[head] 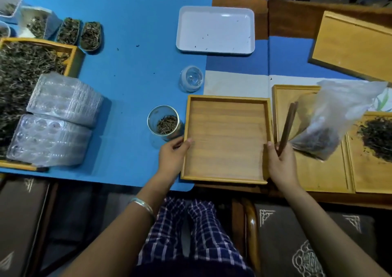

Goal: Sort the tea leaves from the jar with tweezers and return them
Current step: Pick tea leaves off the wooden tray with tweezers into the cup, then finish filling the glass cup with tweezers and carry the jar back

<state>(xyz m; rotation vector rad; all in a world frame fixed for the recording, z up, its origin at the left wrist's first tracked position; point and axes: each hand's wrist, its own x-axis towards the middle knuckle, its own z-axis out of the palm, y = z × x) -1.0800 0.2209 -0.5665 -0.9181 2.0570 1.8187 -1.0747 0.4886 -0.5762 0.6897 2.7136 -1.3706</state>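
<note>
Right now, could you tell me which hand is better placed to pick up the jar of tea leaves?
Left. The left hand grips the wooden tray right beside the jar; the right hand holds the tweezers.

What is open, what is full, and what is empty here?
Jar: open, some tea leaves at the bottom.
Jar lid: off, lying on the blue mat.
Wooden tray: empty, held by both hands.
White tray: nearly empty, a few crumbs.
Tweezers: in the right hand.
Plastic bag: tea inside.
</note>
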